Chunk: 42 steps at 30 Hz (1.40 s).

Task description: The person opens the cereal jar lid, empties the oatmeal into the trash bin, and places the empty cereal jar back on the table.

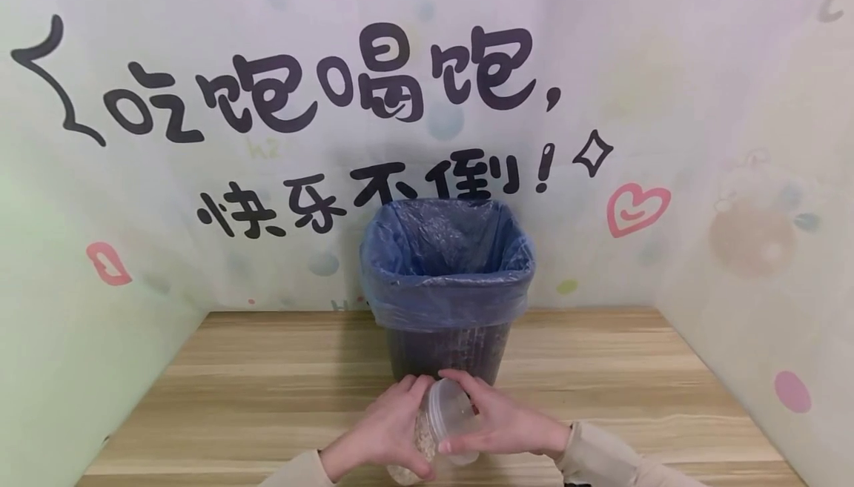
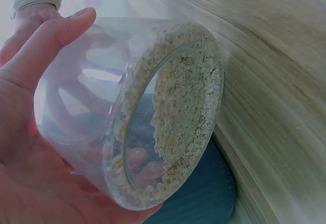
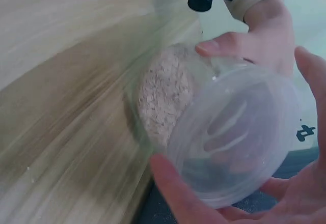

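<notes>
A clear plastic jar lies tipped in front of me, pale oat-like flakes gathered at its bottom end. My left hand grips the jar's body, thumb on one side and fingers on the other. At the jar's mouth is a translucent lid, facing right in the head view. My right hand holds this lid by its rim between thumb and fingers. Whether the lid is tight or loose on the jar I cannot tell.
Just beyond the hands stands a dark bin with a blue plastic bag folded over its rim. All of this is on a wood-grain table. A printed wall sheet closes off the back and sides.
</notes>
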Motion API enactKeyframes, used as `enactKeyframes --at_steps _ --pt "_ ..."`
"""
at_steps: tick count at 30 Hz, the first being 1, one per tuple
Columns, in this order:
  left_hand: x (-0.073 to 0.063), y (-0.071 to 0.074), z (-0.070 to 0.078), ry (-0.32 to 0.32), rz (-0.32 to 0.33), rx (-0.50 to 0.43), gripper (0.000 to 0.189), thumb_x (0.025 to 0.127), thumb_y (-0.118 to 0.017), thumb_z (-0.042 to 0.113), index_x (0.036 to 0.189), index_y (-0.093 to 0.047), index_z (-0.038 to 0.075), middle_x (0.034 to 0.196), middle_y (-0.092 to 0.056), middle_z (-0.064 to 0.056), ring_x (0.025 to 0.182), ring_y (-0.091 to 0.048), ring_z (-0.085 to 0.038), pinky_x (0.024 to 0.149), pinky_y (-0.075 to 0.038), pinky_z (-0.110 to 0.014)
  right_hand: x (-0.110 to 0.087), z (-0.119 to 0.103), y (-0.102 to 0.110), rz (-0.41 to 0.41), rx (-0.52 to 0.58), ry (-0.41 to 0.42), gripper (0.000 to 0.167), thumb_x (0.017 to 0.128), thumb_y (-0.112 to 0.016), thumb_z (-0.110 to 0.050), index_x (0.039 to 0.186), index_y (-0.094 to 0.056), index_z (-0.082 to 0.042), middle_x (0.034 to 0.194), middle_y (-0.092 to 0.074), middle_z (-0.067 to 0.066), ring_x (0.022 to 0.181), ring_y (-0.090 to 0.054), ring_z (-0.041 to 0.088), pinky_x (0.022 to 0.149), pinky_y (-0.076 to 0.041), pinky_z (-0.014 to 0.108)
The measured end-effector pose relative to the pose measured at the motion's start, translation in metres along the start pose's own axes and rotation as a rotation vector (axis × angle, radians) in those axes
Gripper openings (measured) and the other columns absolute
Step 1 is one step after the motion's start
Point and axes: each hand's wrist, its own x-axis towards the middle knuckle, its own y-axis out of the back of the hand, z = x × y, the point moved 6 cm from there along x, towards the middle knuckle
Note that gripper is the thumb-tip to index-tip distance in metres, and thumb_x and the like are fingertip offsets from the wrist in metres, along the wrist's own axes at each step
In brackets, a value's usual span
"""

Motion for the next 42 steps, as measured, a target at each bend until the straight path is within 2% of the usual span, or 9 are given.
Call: enactKeyframes --at_steps 5,9,12,17,20,23,27,34,42 --pt "0.000 0.000 -0.001 0.018 0.004 0.026 0.098 0.045 -0.093 0.039 0.127 -0.048 0.005 0.108 -0.053 -0.005 0.091 -0.055 -0.022 0.070 -0.050 -0.033 0.001 0.002 -0.004 0.060 -0.007 0.052 0.079 0.084 -0.075 -0.040 0.146 -0.036 -0.011 0.136 -0.044 0.014 0.117 -0.048 0.031 0.088 -0.047 0.036" --pt "-0.002 0.000 -0.001 0.023 0.006 0.041 0.099 0.044 -0.093 0.039 0.125 -0.048 0.005 0.106 -0.053 -0.005 0.089 -0.055 -0.021 0.070 -0.050 -0.032 0.000 0.001 -0.006 0.112 -0.086 0.142 0.080 0.080 -0.078 -0.039 0.145 -0.039 -0.016 0.133 -0.047 0.010 0.116 -0.049 0.028 0.091 -0.045 0.037" --pt "-0.002 0.000 -0.003 0.028 -0.005 0.032 0.098 0.045 -0.093 0.040 0.125 -0.049 0.004 0.105 -0.053 -0.005 0.089 -0.056 -0.021 0.071 -0.050 -0.031 -0.001 -0.001 -0.008 0.118 -0.097 0.223 0.081 0.077 -0.081 -0.032 0.145 -0.039 -0.019 0.133 -0.046 0.009 0.112 -0.050 0.029 0.080 -0.050 0.034" --pt "-0.002 0.000 -0.006 0.023 -0.043 -0.002 0.101 0.047 -0.093 0.044 0.128 -0.049 0.001 0.112 -0.054 -0.007 0.096 -0.056 -0.023 0.078 -0.051 -0.032 -0.002 -0.001 -0.010 0.073 -0.087 0.326 0.083 0.077 -0.082 -0.025 0.147 -0.037 -0.019 0.139 -0.039 0.007 0.114 -0.048 0.031 0.065 -0.052 0.028" --pt "-0.002 0.001 -0.007 0.008 -0.056 -0.022 0.101 0.048 -0.093 0.044 0.130 -0.048 0.004 0.114 -0.054 -0.006 0.099 -0.056 -0.021 0.081 -0.050 -0.032 -0.004 -0.003 -0.010 0.048 -0.126 0.382 0.086 0.077 -0.082 -0.023 0.149 -0.035 -0.019 0.143 -0.036 0.007 0.117 -0.048 0.028 0.068 -0.052 0.027" --pt "-0.001 0.001 -0.007 -0.007 -0.063 -0.040 0.099 0.049 -0.093 0.042 0.130 -0.048 0.008 0.115 -0.053 -0.004 0.100 -0.055 -0.017 0.083 -0.049 -0.031 -0.005 -0.006 -0.010 0.046 -0.212 0.448 0.087 0.076 -0.082 -0.023 0.149 -0.034 -0.018 0.145 -0.035 0.008 0.123 -0.045 0.026 0.080 -0.052 0.031" --pt "0.001 0.002 -0.008 -0.018 -0.079 -0.051 0.099 0.049 -0.093 0.041 0.131 -0.047 0.010 0.116 -0.053 -0.002 0.102 -0.053 -0.015 0.085 -0.048 -0.031 -0.006 -0.010 -0.008 0.059 -0.326 0.509 0.092 0.071 -0.084 -0.024 0.149 -0.034 -0.018 0.147 -0.034 0.009 0.131 -0.039 0.022 0.095 -0.045 0.035" --pt "0.002 0.005 -0.006 -0.053 -0.111 -0.062 0.099 0.050 -0.093 0.042 0.131 -0.047 0.008 0.113 -0.053 -0.001 0.100 -0.054 -0.013 0.085 -0.048 -0.030 -0.008 -0.014 -0.008 0.042 -0.388 0.541 0.096 0.067 -0.086 -0.023 0.148 -0.035 -0.021 0.149 -0.032 0.009 0.134 -0.036 0.025 0.096 -0.045 0.037" --pt "0.004 0.009 -0.005 -0.076 -0.125 -0.073 0.099 0.050 -0.094 0.040 0.131 -0.047 0.009 0.108 -0.052 0.002 0.097 -0.053 -0.009 0.085 -0.047 -0.027 -0.009 -0.016 -0.005 0.037 -0.405 0.569 0.101 0.059 -0.087 -0.021 0.147 -0.036 -0.022 0.151 -0.030 0.010 0.137 -0.031 0.024 0.098 -0.043 0.040"
